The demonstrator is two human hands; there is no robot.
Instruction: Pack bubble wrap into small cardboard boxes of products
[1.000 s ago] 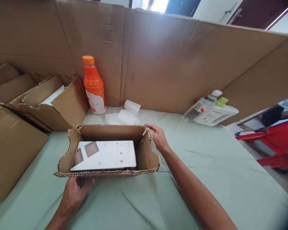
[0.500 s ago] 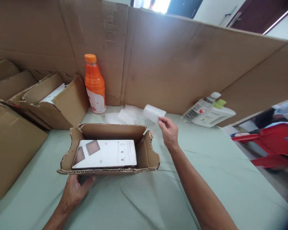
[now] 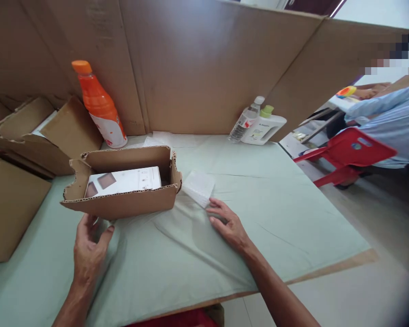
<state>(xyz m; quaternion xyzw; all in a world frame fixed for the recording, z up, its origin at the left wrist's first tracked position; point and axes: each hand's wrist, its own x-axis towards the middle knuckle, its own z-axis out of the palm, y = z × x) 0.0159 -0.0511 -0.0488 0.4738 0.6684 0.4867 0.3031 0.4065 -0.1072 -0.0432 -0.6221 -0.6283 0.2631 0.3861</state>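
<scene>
An open cardboard box (image 3: 139,203) with torn edges sits left of centre on the cloth-covered table. Inside it lies a white printed carton (image 3: 131,180) with brown squares on it. My left hand (image 3: 90,247) is at the box's near left lower edge, thumb and fingers apart; whether the fingertips touch the cardboard is hard to see. To the right of the box a small piece of bubble wrap (image 3: 200,187) rests on the cloth. My right hand (image 3: 230,225) lies with fingers spread, its fingertips at the near corner of that piece.
Behind the box stands an orange bottle (image 3: 102,106), with more bubble wrap (image 3: 177,140) beside it. Cardboard boxes (image 3: 12,204) line the left. A clear bottle (image 3: 245,122) leans against a white jug (image 3: 264,129) at the back. A person sits on a red chair (image 3: 357,150) at right.
My right hand has come down and nearer, and the bubble wrap it held up now lies on the table beside the box. The view has turned right.
</scene>
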